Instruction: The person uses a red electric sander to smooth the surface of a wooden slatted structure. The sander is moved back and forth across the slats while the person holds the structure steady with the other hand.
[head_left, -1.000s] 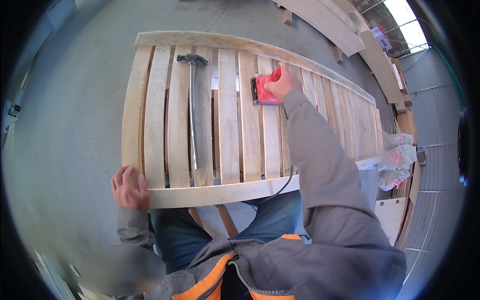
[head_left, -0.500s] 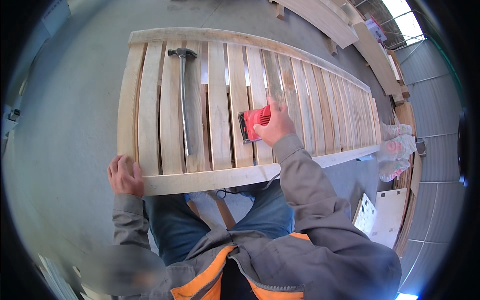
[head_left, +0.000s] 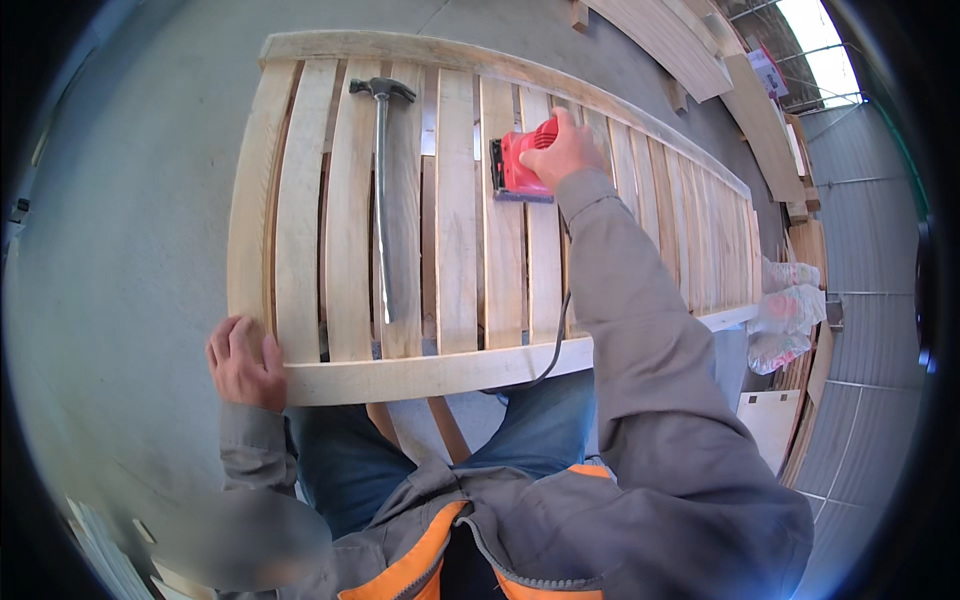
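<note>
Smooth grey floor (head_left: 150, 240) surrounds the slatted wooden frame (head_left: 430, 378), its pale, flat slats visibly grained. My right hand (head_left: 572, 150) grasps the red palm sander (head_left: 520, 168) by its rounded housing; the sander sits on the slats, right of the slim metal claw hammer (head_left: 381, 170). I judge it rigid, compact and moderately weighty, best held by that housing, clear of the flat base. My left hand (head_left: 246, 362) touches the frame's near-left corner; whether it grips, I cannot tell.
</note>
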